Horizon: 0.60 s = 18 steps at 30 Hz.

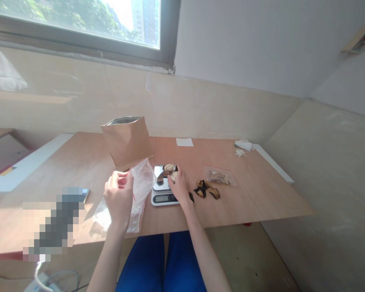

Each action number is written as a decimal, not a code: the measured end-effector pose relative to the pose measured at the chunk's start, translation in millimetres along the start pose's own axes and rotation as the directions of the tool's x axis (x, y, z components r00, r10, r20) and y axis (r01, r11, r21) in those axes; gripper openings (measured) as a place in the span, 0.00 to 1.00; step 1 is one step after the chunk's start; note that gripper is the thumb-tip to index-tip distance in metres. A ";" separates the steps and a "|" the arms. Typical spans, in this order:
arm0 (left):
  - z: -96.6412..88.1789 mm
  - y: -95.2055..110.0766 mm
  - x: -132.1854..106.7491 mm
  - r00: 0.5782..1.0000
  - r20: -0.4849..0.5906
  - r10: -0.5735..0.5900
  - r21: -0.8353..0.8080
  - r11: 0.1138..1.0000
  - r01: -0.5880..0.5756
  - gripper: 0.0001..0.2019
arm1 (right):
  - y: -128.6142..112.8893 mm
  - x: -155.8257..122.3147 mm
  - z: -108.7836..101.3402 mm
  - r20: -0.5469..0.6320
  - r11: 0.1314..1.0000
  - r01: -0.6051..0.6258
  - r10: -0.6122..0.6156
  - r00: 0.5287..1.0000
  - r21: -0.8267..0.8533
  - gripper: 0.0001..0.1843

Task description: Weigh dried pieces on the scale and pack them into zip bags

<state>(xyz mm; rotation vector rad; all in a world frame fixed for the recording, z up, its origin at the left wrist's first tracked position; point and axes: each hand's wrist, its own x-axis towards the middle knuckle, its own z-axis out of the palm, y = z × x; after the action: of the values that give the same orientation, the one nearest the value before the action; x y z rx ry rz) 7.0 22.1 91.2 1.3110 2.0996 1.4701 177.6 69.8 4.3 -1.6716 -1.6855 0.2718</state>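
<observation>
My left hand (119, 197) is closed on the rim of a clear zip bag (139, 183), holding it up just left of a small kitchen scale (162, 197). My right hand (179, 185) rests on the scale's platform, its fingers curled over brown and pale dried slices (168, 169) lying there. I cannot tell whether it grips a slice. More dark dried pieces (207, 190) lie on the wooden table (255, 194) right of the scale. A second small clear bag (219, 176) with pale pieces lies beyond them.
A brown paper pouch (127, 140) stands open behind the scale. A white paper slip (184, 142) and crumpled white bits (243, 146) lie at the table's back. A blurred-out object (53, 221) sits at the left. More plastic bags (101, 219) lie near the front edge.
</observation>
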 end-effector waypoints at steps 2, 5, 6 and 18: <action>2.7 -3.7 -0.3 0.997 -0.028 0.076 0.055 0.996 -0.074 0.09 | 0.4 -3.6 -0.9 -0.041 1.000 -0.007 0.007 0.999 -0.008 0.28; 7.2 -9.5 0.7 0.987 -0.054 0.152 0.041 0.988 -0.150 0.08 | 0.2 -7.9 -4.0 -0.100 0.999 -0.021 0.017 0.995 -0.037 0.28; 8.5 -11.0 0.8 0.986 -0.048 0.158 0.013 0.987 -0.158 0.07 | 0.1 -8.8 -4.9 -0.125 0.999 -0.026 0.021 0.992 -0.040 0.28; 17.8 -7.3 -9.4 0.991 0.137 -0.001 -0.174 0.984 0.026 0.09 | -15.6 1.0 -21.6 -0.186 0.873 -0.119 0.231 0.955 0.474 0.07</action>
<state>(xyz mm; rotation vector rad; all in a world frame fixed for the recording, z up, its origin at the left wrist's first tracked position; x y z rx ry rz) 19.9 25.1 74.4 1.2892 1.8450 1.4775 179.0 61.4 29.5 -1.4311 -1.1767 0.4968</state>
